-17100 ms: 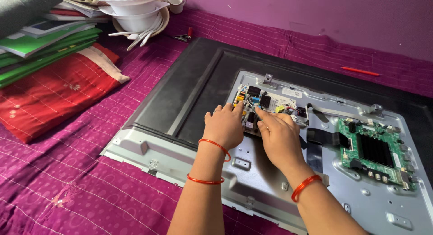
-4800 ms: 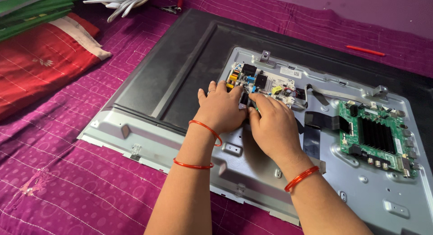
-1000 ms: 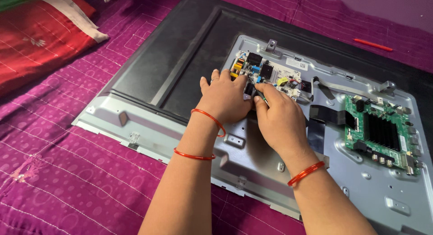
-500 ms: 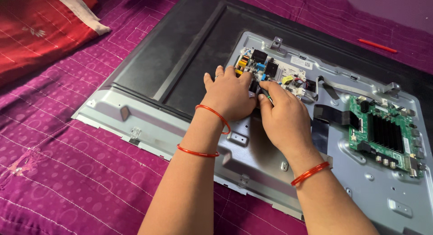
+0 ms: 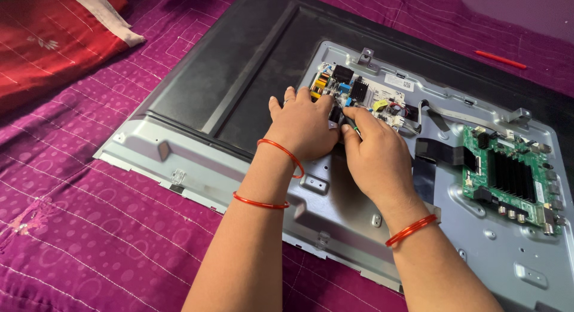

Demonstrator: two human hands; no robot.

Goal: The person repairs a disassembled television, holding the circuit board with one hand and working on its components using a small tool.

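A flat television lies face down, its black back [image 5: 239, 72] and grey metal plate [image 5: 335, 210] exposed. On the plate sits a small white power board [image 5: 373, 99] with yellow, blue and black parts. My left hand [image 5: 302, 126] lies over the board's near left corner, fingers curled on its edge. My right hand [image 5: 376, 159] is close beside it, thumb and fingers pinched on a thin dark tool [image 5: 354, 126] whose tip meets the board. Both wrists wear red bangles. The board's near edge is hidden under my hands.
A green main board [image 5: 511, 177] with a black heat sink sits on the plate at the right, joined by a flat black cable [image 5: 439, 151]. A red pen [image 5: 499, 59] lies beyond the television. A red cushion [image 5: 48, 43] is at the upper left on the purple bedspread [image 5: 89, 228].
The view has drifted towards the television, and the red cushion slid to the frame's corner. Both hands stay at the power board's near edge with only small finger movements.
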